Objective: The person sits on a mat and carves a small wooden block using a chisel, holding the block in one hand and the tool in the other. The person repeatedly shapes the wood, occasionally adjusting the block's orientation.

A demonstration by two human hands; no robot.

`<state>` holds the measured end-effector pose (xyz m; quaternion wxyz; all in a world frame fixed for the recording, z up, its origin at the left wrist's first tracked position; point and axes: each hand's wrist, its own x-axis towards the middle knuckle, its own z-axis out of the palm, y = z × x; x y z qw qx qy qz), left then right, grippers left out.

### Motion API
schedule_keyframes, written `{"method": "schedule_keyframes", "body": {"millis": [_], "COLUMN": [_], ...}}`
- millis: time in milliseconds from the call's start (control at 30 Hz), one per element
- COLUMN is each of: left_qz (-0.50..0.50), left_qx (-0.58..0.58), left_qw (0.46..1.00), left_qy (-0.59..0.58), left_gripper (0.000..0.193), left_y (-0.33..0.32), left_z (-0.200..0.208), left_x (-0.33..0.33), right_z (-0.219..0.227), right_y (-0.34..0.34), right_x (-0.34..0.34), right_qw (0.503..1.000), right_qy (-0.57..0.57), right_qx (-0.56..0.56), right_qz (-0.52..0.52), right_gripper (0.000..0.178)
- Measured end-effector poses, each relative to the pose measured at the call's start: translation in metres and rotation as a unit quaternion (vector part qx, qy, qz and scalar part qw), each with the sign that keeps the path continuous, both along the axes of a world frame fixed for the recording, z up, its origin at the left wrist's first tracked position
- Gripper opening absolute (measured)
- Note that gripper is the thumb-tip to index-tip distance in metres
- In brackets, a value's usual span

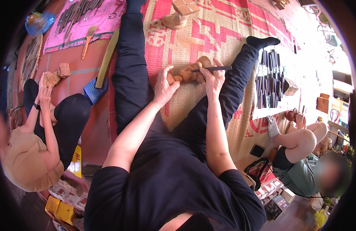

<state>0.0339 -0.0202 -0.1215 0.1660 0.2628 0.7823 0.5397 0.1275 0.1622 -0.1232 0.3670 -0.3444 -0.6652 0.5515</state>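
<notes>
Between my spread legs lies a carved wooden figure, brown and rounded, held sideways above the mat. The fingers of my left hand are closed around its left end. My right hand grips a dark, slim carving chisel, whose thin tip points left and meets or overlaps the figure's middle. Part of the carving is covered by my fingers, so I cannot tell its full shape.
A red-and-straw woven mat lies under me. Dark carving tools sit in rows at right; more tools rest on a pink cloth with a brush. A wooden piece stands ahead. Co-workers sit left and right, handling carvings.
</notes>
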Motion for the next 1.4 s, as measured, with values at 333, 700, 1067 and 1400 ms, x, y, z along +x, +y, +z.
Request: {"method": "schedule_keyframes", "body": {"millis": [333, 700, 1067, 1400], "left_qz": [0.001, -0.001, 0.002, 0.003], "left_qx": [0.013, -0.006, 0.011, 0.012], "left_qw": [1.0, 1.0, 0.999, 0.999], "left_qy": [-0.01, -0.009, -0.036, -0.037], "left_gripper": [0.063, 0.063, 0.062, 0.063], "left_y": [0.0, 0.0, 0.0, 0.001], "left_z": [0.001, -0.001, -0.005, -0.006], "left_x": [-0.001, -0.003, -0.004, -0.004], "right_z": [0.004, 0.005, 0.027, 0.023], "right_y": [-0.003, -0.012, -0.027, -0.019], "right_x": [0.005, 0.003, -0.002, 0.003], "right_qw": [0.996, 0.994, 0.987, 0.984], "right_qy": [0.052, 0.083, 0.09, 0.097], "right_qx": [-0.073, -0.068, -0.136, -0.149], "right_qz": [0.001, -0.001, 0.006, 0.013], "right_gripper": [0.063, 0.061, 0.06, 0.06]}}
